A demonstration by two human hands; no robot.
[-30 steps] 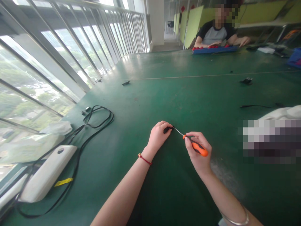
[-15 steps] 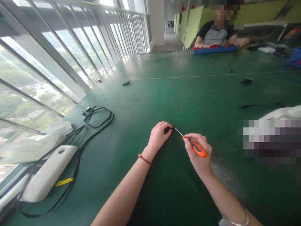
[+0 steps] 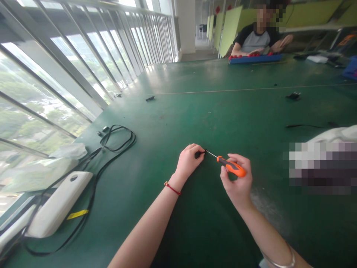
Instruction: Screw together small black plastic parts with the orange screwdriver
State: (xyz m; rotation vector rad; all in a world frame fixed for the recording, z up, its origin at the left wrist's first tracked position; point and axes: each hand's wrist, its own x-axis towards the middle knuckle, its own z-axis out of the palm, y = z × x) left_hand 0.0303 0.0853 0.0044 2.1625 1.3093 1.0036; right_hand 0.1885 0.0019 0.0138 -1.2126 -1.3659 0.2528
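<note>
Low over the green table (image 3: 195,208), my left hand (image 3: 190,158) pinches a small black part (image 3: 198,153), mostly covered by the fingers; its exact kind I cannot make out. My right hand (image 3: 239,182) holds a screwdriver (image 3: 234,168) with an orange and grey handle, the thumb below it and the fingers above and behind. The thin metal shaft points left, and its tip meets the black part beside my left fingertips.
On the left lie a looped black cable (image 3: 118,149), a white casing (image 3: 60,204) and a yellow strip (image 3: 77,214). Small black pieces (image 3: 294,96) lie farther off. Across the table a person (image 3: 255,41) sits behind a blue tray (image 3: 255,58) with red items.
My right fingers have loosened and spread around the screwdriver handle, which has tilted flatter. My left hand stays put. Across the table, the person's hand has lifted a little.
</note>
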